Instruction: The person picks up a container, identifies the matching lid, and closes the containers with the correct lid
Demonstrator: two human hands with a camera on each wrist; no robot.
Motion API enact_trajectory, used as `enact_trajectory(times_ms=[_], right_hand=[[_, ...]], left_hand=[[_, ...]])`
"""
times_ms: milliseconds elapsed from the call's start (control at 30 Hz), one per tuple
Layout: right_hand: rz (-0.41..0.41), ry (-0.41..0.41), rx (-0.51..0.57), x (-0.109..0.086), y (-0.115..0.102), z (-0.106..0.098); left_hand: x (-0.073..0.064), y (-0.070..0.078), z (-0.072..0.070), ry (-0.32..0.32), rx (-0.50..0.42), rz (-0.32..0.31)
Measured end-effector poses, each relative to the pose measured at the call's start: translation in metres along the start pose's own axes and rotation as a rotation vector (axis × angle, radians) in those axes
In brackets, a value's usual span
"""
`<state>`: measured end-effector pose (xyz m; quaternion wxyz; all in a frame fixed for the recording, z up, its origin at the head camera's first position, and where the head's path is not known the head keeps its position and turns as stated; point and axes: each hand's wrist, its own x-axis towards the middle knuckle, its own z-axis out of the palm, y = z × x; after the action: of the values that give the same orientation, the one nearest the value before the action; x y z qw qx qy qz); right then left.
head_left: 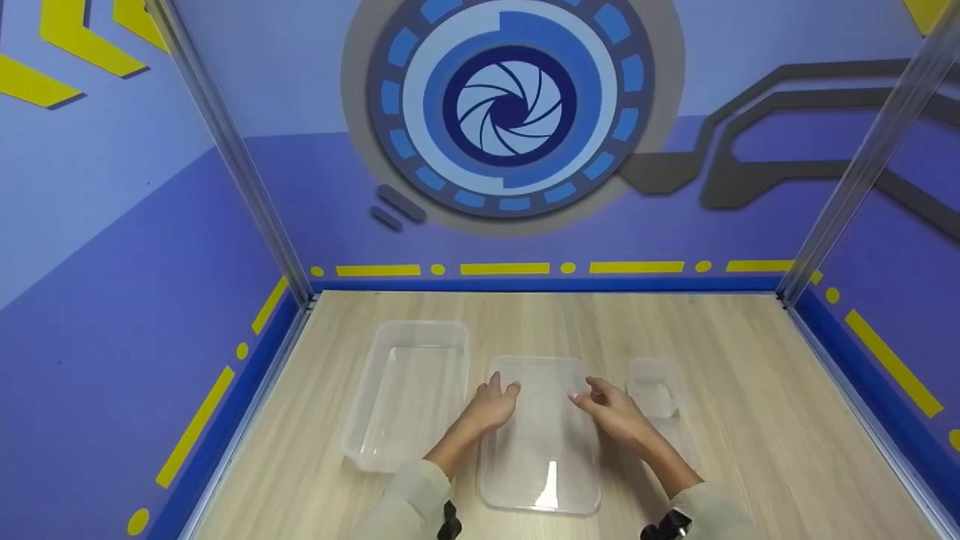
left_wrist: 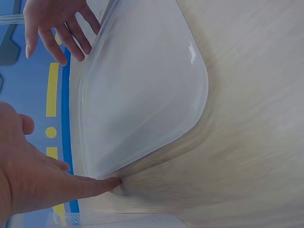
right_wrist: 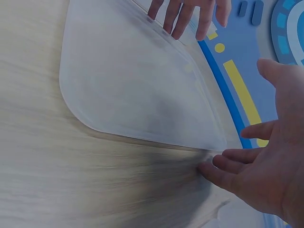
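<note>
A translucent rectangular plastic lid (head_left: 540, 457) lies flat on the table between my hands, its surface also filling much of the left wrist view. My left hand (head_left: 491, 409) is at the lid's left edge, fingers extended; one fingertip in the left wrist view is right beside the rim, and whether it touches cannot be told. On the opposite side, my right hand (head_left: 621, 416) holds its fingers loosely bent, thumb over the right edge. In the right wrist view its fingertips (right_wrist: 209, 171) are close to the lid's corner. Neither hand grips anything.
A large clear plastic box (head_left: 369, 397) without a lid stands left of my left hand. To the right are a small clear container (head_left: 654, 367) and another clear piece (head_left: 679, 435), partly hidden by my right forearm. Panels and metal posts (head_left: 247, 180) border the wooden tabletop (head_left: 780, 435).
</note>
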<state>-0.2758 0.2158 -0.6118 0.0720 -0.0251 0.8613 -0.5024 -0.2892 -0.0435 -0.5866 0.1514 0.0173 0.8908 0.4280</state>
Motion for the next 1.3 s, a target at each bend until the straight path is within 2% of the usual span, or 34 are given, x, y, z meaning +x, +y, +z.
enact_trajectory(times_ms=[167, 400, 667, 833, 1033, 1300], right_hand=[[0.014, 0.014, -0.007, -0.001, 0.000, 0.002], [0.031, 0.015, -0.025, -0.008, -0.004, 0.004], [0.125, 0.006, 0.085, -0.014, -0.008, 0.008], [0.161, 0.042, 0.039, -0.015, -0.009, 0.011], [0.139, 0.080, -0.062, -0.013, -0.008, 0.015], [0.199, 0.056, -0.024, -0.010, -0.011, 0.010]], left_hand=[[-0.004, 0.000, -0.001, 0.004, -0.003, -0.009], [-0.017, 0.002, -0.004, -0.008, -0.024, -0.048], [-0.028, 0.004, -0.005, -0.014, -0.087, -0.090], [-0.029, 0.004, -0.005, -0.005, -0.130, -0.108], [-0.027, 0.002, -0.007, -0.012, -0.258, -0.123], [-0.026, 0.006, -0.008, -0.009, -0.299, -0.122]])
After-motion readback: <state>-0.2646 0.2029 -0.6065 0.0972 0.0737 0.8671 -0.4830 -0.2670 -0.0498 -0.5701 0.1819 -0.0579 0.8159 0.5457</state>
